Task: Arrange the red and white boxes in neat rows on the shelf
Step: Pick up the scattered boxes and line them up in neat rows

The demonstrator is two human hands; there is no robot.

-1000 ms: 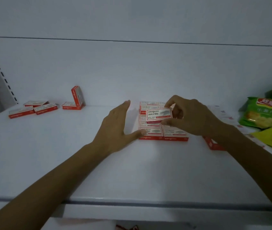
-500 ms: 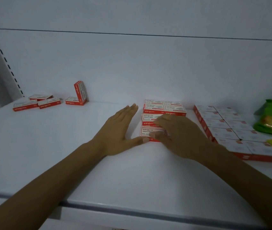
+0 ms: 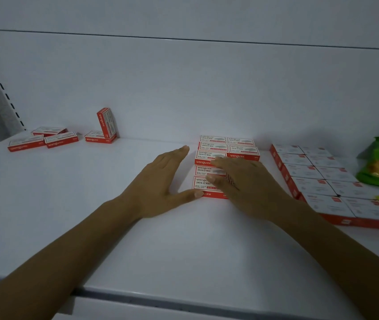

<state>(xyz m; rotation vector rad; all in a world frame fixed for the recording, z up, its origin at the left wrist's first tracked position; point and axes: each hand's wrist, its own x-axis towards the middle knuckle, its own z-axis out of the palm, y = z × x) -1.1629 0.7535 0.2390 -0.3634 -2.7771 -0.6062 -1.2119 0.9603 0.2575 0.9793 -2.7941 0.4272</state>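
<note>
Left hand (image 3: 160, 183), fingers straight, rests against the left edge of the red and white boxes (image 3: 210, 147) mid-shelf (image 3: 184, 250); right hand (image 3: 248, 183) lies flat on top, seemingly pressing.

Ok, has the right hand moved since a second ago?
Yes. The right hand has come down: a second ago it hovered above the middle block of boxes, pinching one; now it lies flat on that block's top.

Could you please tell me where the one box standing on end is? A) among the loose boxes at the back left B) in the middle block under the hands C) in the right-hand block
A: the upright box stands at the back left among flat loose boxes.
</note>
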